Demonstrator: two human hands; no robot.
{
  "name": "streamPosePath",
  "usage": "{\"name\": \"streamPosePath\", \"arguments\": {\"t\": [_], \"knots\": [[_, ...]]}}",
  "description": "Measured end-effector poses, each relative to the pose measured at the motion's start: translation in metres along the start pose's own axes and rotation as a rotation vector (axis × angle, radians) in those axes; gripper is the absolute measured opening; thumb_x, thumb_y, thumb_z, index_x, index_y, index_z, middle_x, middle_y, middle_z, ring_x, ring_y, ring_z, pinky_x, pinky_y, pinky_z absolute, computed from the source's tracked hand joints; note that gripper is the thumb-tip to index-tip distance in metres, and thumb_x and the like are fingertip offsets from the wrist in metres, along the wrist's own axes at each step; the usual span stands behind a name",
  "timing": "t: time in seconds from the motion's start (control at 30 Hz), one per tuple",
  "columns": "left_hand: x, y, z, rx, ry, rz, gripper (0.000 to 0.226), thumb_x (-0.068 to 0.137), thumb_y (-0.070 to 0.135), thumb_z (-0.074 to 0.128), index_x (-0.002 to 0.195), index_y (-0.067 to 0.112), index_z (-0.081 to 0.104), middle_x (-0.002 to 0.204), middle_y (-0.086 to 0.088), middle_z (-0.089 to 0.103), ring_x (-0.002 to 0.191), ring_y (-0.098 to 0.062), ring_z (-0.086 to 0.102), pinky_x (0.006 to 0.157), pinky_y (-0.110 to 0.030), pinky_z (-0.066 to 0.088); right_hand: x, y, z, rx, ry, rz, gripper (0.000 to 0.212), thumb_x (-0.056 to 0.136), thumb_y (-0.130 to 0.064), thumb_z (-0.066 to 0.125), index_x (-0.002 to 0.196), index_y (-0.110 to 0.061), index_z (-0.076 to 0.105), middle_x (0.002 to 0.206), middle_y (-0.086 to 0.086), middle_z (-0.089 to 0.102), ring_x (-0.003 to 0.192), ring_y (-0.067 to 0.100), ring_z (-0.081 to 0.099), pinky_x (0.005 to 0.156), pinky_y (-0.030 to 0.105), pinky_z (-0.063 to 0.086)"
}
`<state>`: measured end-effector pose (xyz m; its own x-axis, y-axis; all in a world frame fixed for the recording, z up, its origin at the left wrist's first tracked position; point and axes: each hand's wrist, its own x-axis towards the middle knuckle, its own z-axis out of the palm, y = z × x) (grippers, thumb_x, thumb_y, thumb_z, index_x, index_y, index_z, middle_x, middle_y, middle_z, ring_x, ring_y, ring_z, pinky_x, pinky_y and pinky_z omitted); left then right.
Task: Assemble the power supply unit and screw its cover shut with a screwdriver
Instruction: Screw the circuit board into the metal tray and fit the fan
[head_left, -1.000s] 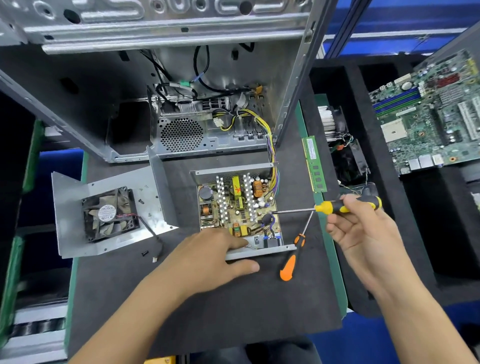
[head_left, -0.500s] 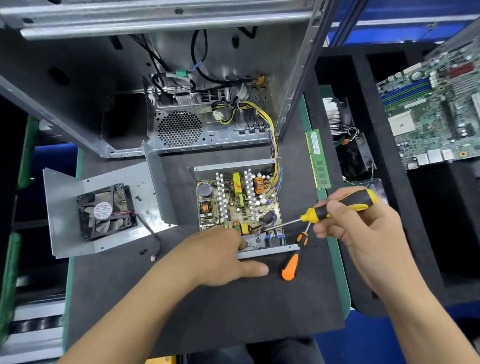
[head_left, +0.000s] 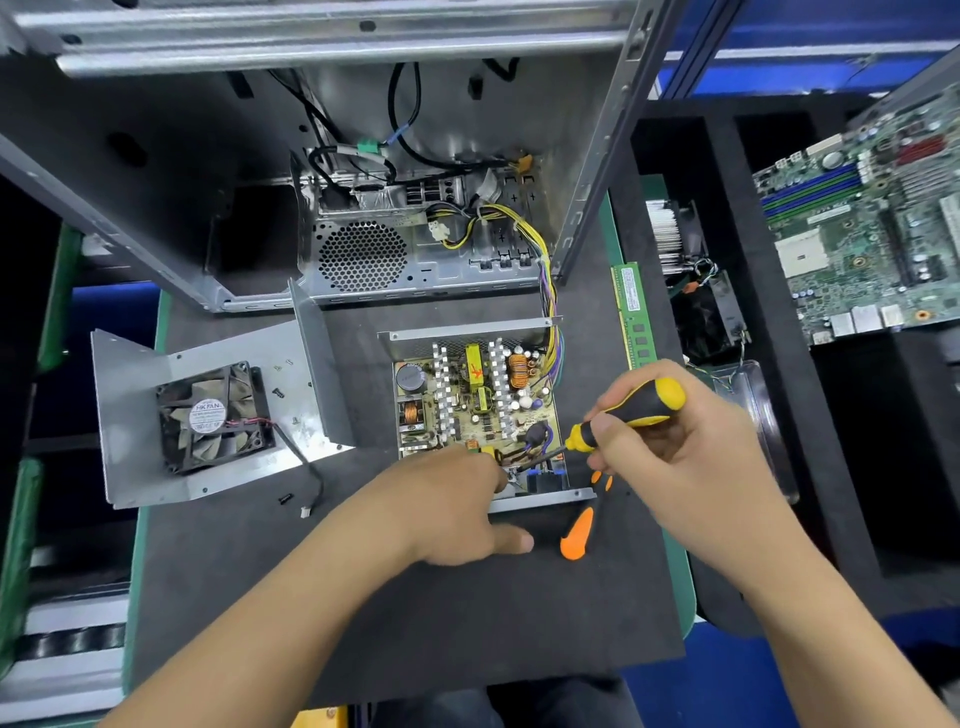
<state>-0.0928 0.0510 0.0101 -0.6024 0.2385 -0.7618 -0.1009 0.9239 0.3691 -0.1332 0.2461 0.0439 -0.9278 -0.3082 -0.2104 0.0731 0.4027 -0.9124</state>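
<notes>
At the centre of the bench (head_left: 467, 623) sits the open power supply (head_left: 475, 405), its cover (head_left: 208, 410) with the fan lying apart at nine o'clock. On its near edge the left hand (head_left: 447, 506) rests, fingers curled over the metal rim, thumb on the mat. From three o'clock the right hand (head_left: 685, 452) grips a yellow-and-black screwdriver (head_left: 623, 413), tip inside the box; an orange screwdriver (head_left: 577, 535) lies at five o'clock.
</notes>
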Motion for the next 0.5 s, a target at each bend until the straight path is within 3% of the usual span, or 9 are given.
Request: {"name": "streamPosePath", "arguments": {"t": [0.1,0.27,0.5], "knots": [[0.000,-0.001,0.001,0.020,0.018,0.006,0.045,0.088,0.063,0.061,0.088,0.019,0.054,0.077,0.004,0.046,0.069,-0.016,0.046,0.056,-0.032,0.030,0.002,0.000,0.004,-0.071,-0.041,-0.037,0.012,0.077,-0.037,0.065,0.086,-0.031,0.059,0.076,0.000,0.068,0.064,0.027,0.069,0.063,0.047,0.057],[0.002,-0.001,0.001,0.048,0.021,0.026,0.041,0.090,0.058,0.062,0.096,0.018,0.057,0.076,0.005,0.043,0.078,-0.023,0.048,0.057,-0.032,0.030,0.005,0.006,0.010,-0.164,-0.060,-0.088,0.011,0.077,-0.033,0.064,0.086,-0.030,0.057,0.074,-0.006,0.065,0.062,0.015,0.065,0.056,0.019,0.050],[0.005,-0.002,0.005,0.064,0.030,0.037,0.038,0.091,0.057,0.061,0.101,0.020,0.058,0.077,0.006,0.041,0.084,-0.026,0.050,0.065,-0.032,0.035,0.005,0.013,0.014,-0.196,-0.056,-0.101,0.012,0.080,-0.027,0.067,0.087,-0.029,0.057,0.076,-0.008,0.065,0.062,0.015,0.062,0.055,0.018,0.049]]}}
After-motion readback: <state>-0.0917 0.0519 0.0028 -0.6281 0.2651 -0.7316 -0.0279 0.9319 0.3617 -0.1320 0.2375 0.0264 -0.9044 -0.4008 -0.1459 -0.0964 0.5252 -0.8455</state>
